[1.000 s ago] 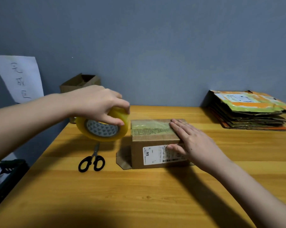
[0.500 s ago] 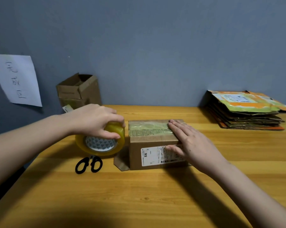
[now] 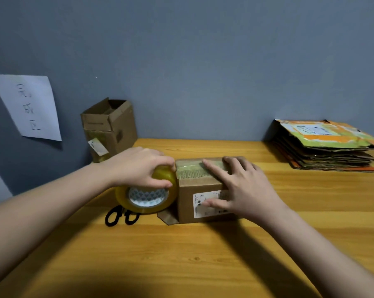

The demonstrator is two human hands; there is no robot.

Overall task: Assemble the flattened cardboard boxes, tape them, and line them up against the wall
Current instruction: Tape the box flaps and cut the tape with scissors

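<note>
Left hand (image 3: 138, 166) grips yellow tape roll (image 3: 146, 193), pressed against left end of cardboard box (image 3: 200, 190) on desk (image 3: 181, 254). Right hand (image 3: 244, 186) lies flat, fingers straight, on box top, thumb on front label. Scissors (image 3: 121, 216) just below left hand. Flattened boxes stack (image 3: 323, 145) well right of right hand; open box (image 3: 108, 127) beyond left hand, by wall.

The table (image 3: 203, 254) was wood with a smooth, faintly glossy grain. On it, near the middle, the box (image 3: 188, 203) was matt brown cardboard, its top covered with shiny clear tape and its front bearing a white paper label (image 3: 205, 204). The tape roll (image 3: 145, 198) was glossy yellowish plastic film. The scissors (image 3: 120, 217) had black plastic handles. At the far right edge the flattened boxes (image 3: 323, 147) were rough-edged cardboard. The wall (image 3: 203, 61) was matt, with a paper sheet (image 3: 29, 106).
</note>
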